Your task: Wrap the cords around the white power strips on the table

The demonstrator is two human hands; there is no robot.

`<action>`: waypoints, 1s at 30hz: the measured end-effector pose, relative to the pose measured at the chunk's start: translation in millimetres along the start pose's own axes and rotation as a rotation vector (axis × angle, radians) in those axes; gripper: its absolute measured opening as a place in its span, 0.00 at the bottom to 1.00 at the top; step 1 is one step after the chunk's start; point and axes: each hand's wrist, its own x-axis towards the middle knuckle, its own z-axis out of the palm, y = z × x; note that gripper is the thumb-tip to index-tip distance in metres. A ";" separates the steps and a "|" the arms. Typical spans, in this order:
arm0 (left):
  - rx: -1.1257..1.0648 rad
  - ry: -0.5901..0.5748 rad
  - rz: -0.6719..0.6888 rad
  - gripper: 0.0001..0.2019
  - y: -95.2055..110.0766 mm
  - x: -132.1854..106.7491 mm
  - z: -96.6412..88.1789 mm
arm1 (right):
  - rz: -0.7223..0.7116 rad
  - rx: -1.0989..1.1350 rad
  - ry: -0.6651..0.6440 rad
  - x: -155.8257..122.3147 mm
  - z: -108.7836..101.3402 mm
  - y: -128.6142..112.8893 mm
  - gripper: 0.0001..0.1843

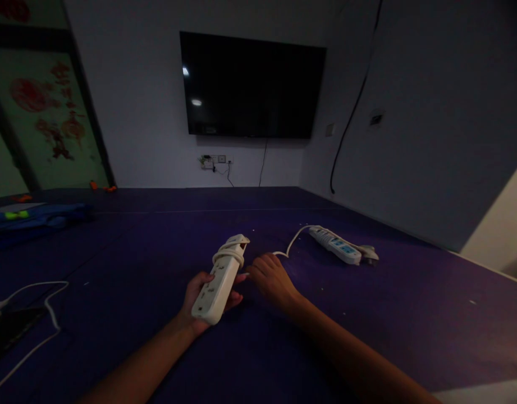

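Note:
A white power strip [216, 289] is tilted up in my left hand [196, 292], its fingers closed around the body. Several turns of white cord [229, 253] wrap its far end. Just to the right, my right hand [270, 275] pinches the cord close to the strip, and more cord runs out beyond the knuckles. A second power strip [336, 245], white with blue sockets, lies on the purple surface to the right. Cord is wound round its far part, and a plug [370, 255] rests by its near end.
The purple surface [283, 336] spreads around my arms. At the left lie a dark flat object [14, 331] with a white cable [51, 306], and folded blue cloth [43, 216]. A television [254, 84] hangs on the back wall; a black cable [355, 106] dangles at right.

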 end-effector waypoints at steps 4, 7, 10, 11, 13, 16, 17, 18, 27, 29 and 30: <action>0.079 0.026 0.054 0.20 0.8 1.0 0.1 | -0.023 0.041 0.132 -2.6 1.9 5.4 0.07; 0.127 -0.020 0.045 0.21 1.5 1.3 1.0 | -0.017 0.096 0.218 -3.6 2.7 10.9 0.06; 0.180 -0.084 -0.037 0.24 3.1 1.2 -0.6 | -0.019 0.140 0.270 -3.2 1.1 14.8 0.06; 0.202 -0.098 -0.077 0.25 3.5 1.2 -1.4 | -0.014 0.148 0.283 -2.8 0.0 15.3 0.06; 0.232 -0.101 -0.126 0.26 3.4 1.3 -2.4 | 0.009 0.157 0.309 -2.0 -2.5 15.1 0.07; 0.223 -0.053 -0.058 0.25 0.9 2.3 -1.6 | 0.043 0.171 0.360 -1.3 -5.5 12.6 0.08; 0.212 -0.039 -0.030 0.24 -0.1 2.8 -1.0 | 0.064 0.180 0.372 -1.2 -6.2 11.8 0.08; 0.201 -0.029 -0.013 0.23 -1.1 3.4 -0.5 | 0.094 0.190 0.382 -1.2 -6.8 11.2 0.09; 0.254 0.084 0.028 0.19 -7.8 5.8 1.9 | 0.382 0.187 0.556 -0.8 -18.9 13.5 0.10; 0.305 0.166 0.061 0.17 -8.9 5.1 4.6 | 0.460 0.174 0.583 -0.2 -22.6 13.8 0.11; 0.320 0.191 0.070 0.16 -9.3 4.6 5.8 | 0.493 0.174 0.600 0.1 -24.1 14.0 0.12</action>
